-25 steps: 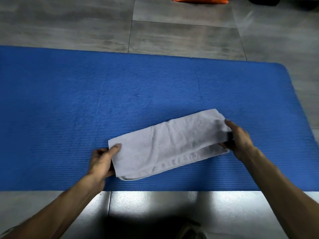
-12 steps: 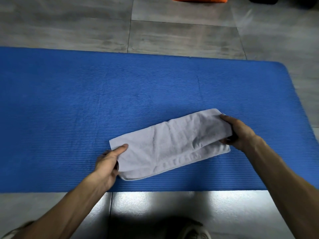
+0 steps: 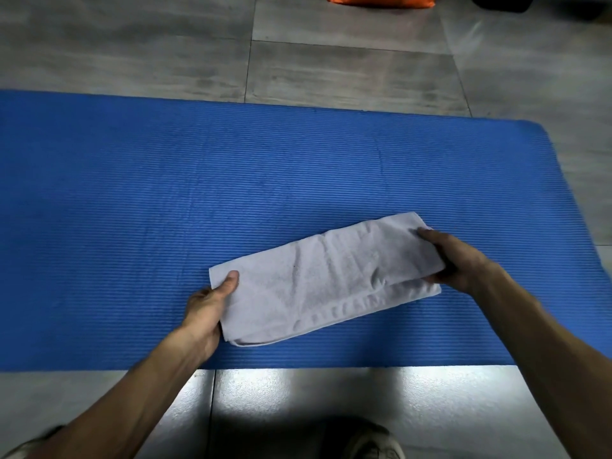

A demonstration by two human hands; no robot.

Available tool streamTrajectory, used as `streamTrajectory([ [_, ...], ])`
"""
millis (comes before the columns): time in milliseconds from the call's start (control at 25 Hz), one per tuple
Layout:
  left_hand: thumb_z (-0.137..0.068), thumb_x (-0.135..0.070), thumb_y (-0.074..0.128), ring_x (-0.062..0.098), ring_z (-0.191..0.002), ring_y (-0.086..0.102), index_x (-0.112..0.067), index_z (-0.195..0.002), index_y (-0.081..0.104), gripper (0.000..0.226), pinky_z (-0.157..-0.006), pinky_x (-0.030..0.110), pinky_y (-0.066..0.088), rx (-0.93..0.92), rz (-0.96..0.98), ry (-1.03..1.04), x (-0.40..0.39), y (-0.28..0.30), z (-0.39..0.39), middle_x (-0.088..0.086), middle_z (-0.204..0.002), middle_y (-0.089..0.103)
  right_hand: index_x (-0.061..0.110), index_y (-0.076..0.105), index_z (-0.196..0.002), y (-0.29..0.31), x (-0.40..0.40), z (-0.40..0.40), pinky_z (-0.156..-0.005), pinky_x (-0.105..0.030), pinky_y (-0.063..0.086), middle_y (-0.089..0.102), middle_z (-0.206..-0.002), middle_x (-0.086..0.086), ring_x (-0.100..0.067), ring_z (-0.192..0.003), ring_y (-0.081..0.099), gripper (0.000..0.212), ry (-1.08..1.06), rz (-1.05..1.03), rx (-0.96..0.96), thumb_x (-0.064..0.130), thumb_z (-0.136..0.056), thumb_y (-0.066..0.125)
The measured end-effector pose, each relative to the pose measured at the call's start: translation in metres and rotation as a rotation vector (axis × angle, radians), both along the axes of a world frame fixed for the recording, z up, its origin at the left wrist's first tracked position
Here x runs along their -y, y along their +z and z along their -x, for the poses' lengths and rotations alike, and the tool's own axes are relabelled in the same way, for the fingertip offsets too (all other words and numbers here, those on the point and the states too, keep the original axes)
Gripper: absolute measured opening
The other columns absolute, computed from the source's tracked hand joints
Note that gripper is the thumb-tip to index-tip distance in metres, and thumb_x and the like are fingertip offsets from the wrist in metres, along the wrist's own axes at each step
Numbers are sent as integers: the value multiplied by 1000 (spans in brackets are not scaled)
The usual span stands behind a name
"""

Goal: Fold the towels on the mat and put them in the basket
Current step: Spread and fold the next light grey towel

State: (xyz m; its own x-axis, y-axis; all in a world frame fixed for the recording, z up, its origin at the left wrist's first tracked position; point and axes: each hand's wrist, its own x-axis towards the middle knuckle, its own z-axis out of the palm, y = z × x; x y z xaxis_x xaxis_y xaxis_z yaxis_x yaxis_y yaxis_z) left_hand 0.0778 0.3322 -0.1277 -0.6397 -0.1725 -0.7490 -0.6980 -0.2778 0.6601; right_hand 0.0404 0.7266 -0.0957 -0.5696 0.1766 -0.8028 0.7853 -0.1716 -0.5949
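Lying slantwise across the lower middle of the frame, a white towel [image 3: 326,279] rests on the blue ribbed mat [image 3: 132,200], already folded into a long narrow band with at least two layers showing along its near edge. Its lower end sits toward the bottom centre; its upper end rises toward the right.

I note the left hand [image 3: 207,308] at the lower end of the towel: the thumb lies flat on top of the cloth near the corner, and the other fingers are tucked out of sight under the edge, so this grip pinches the towel end between thumb and hidden fingers.

I note the right hand [image 3: 455,260] at the upper end. Its fingers curl over the top layer and its thumb goes beneath, so this grip pinches the upper fold, which stands slightly lifted off the layer below.

Beyond the mat, grey floor tiles [image 3: 347,71] fill the top of the frame. An orange object [image 3: 381,0] is cut off by the upper edge, right of centre, and a dark shape [image 3: 500,3] sits at the upper right; I cannot tell what either is. A shoe [image 3: 374,440] shows at the bottom edge on glossy tile.
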Motion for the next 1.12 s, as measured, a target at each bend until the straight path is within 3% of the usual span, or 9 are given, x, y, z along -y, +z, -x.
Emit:
streamTrajectory([
  [160, -98, -31, 55, 23, -95, 66, -9, -116, 61, 30, -81, 37, 53, 13, 58, -52, -1, -2, 5, 8, -110, 69, 7, 65, -115, 7, -1, -3, -92, -47, 54, 72, -110, -14, -29, -103, 69, 40, -45, 10, -4, 24, -80, 74],
  [360, -101, -28, 51, 19, -78, 63, -14, -94, 59, 17, -61, 30, 49, 52, 117, -80, 1, 1, 11, 4, -91, 66, 3, 64, -111, 3, -4, -13, -79, -42, 56, 73, -104, -16, -30, -98, 70, 29, -186, 116, -80, 9, -84, 59],
  [560, -97, -27, 57, 24, -96, 65, -15, -109, 62, 18, -84, 38, 52, 34, 249, -192, 9, -13, 2, 3, -104, 69, 5, 60, -76, -14, -13, -19, -53, -30, 51, 62, -76, -15, -30, -71, 60, 12, -83, -153, -93, -6, -72, 56],
  [640, -96, -28, 59, 22, -98, 64, -15, -111, 61, 20, -85, 36, 50, -26, 343, -253, 10, -16, -3, 0, -106, 67, 12, 57, -70, -19, -14, -18, -53, -30, 47, 60, -72, -12, -25, -66, 55, 20, -65, -272, -82, -8, -72, 57],
  [720, -93, -31, 63, 22, -96, 63, -15, -110, 57, 25, -82, 35, 49, -46, 441, -285, 9, -13, -7, 1, -106, 65, 13, 62, -84, -19, -9, -19, -60, -32, 48, 63, -85, -14, -24, -72, 58, 18, -67, -391, -85, -4, -76, 61],
  [800, -87, -35, 68, 28, -99, 60, -17, -114, 50, 38, -87, 41, 49, -110, 722, -370, 13, -10, -9, 6, -109, 62, 11, 62, -108, -18, -2, -20, -76, -37, 49, 62, -107, -13, -27, -94, 59, 28, -2, -731, -135, 9, -80, 64],
  [920, -91, -36, 52, 35, -117, 48, -13, -135, 44, 50, -97, 49, 40, -559, 1259, -717, 10, -11, -10, 13, -131, 52, 5, 56, -122, -18, 38, -28, -93, -44, 44, 55, -122, -17, -35, -109, 53, 41, 278, -1161, -631, 17, -82, 55],
  [1000, -97, -39, 35, 30, -139, 32, -14, -148, 34, 57, -112, 48, 25, -693, 1285, -952, -6, -18, -8, 10, -153, 35, 1, 53, -131, -34, 82, -33, -107, -44, 37, 51, -136, -22, -38, -126, 47, 45, 511, -1159, -851, 18, -89, 49],
  [1120, -99, -51, 22, 24, -149, 12, -19, -155, 20, 65, -119, 43, 6, -636, 1300, -1094, -14, -35, -17, 6, -162, 16, 14, 35, -150, -64, 121, -36, -119, -47, 19, 29, -158, -11, -32, -145, 27, 58, 811, -1227, -681, 40, -99, 28],
])
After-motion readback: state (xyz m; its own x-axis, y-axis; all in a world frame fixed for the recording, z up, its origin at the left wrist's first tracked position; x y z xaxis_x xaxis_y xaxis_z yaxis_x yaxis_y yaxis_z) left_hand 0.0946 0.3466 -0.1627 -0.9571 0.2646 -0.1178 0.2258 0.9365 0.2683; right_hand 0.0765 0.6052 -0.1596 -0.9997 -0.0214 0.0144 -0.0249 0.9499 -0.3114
